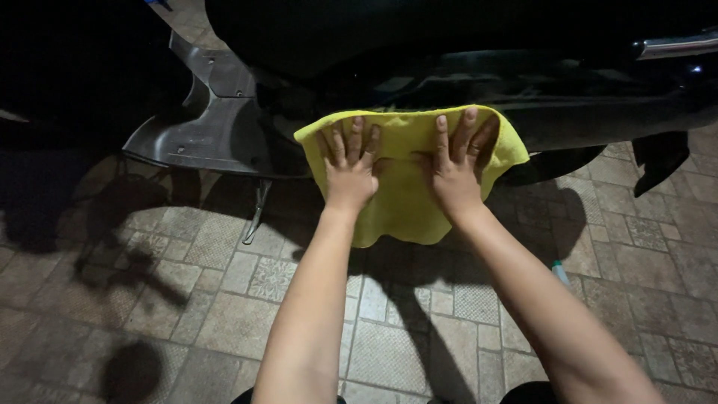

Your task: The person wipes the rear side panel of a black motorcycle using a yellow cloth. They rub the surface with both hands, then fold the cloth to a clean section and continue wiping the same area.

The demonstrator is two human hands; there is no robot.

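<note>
Cloth first: a yellow microfibre cloth lies draped over the glossy black body panel of a scooter, its lower half hanging free toward the paved floor. It looks soft, light and limp, folding wherever it is unsupported, so it probably answers better to flat palm pressure than to a pinch; on the shiny panel it likely slides easily.

The left hand rests palm-down on the cloth's left part, fingers spread and straight, closed on nothing. The right hand presses flat on the right part in the same way, fingers splayed, a ring on one finger. Neither hand's grip is curled around the fabric; both simply bear on it.

A grey plastic footboard panel juts out to the left, with the side stand below it. A chrome bar shows at upper right. No container is clearly in view; a small bluish object by the right forearm is too hidden to identify.
</note>
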